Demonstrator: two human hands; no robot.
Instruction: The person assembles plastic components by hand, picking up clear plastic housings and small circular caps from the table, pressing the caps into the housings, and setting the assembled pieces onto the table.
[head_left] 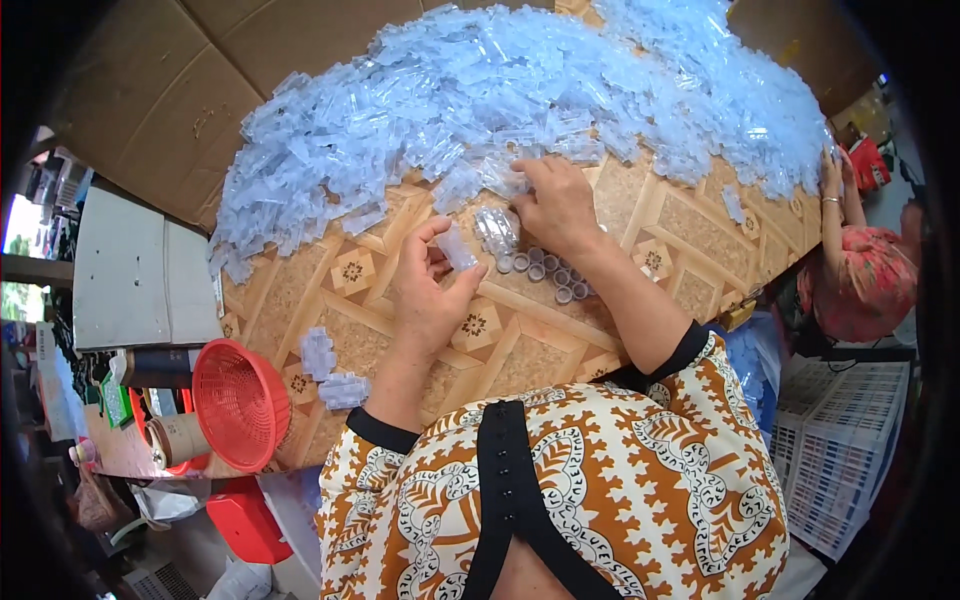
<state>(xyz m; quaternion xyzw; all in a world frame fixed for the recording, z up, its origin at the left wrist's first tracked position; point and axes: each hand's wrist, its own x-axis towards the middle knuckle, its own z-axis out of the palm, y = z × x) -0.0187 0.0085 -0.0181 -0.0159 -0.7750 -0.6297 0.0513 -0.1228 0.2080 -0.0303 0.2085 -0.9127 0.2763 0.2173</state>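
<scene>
My left hand is closed, with a small clear plastic case held between thumb and fingers above the table. To its right, my right hand reaches to the front edge of a big heap of clear plastic cases. Its index finger and thumb are apart, and nothing shows gripped between them. Beneath that hand lies a bundle of clear rounded plastic pieces. Several small round clear pieces with pale rims stand grouped beside it, partly covered by my right forearm.
Two small stacks of clear cases lie left of my left forearm. A red plastic basket sits at the table's left edge. Cardboard walls border the heap. At the far right, another person's hands touch the heap.
</scene>
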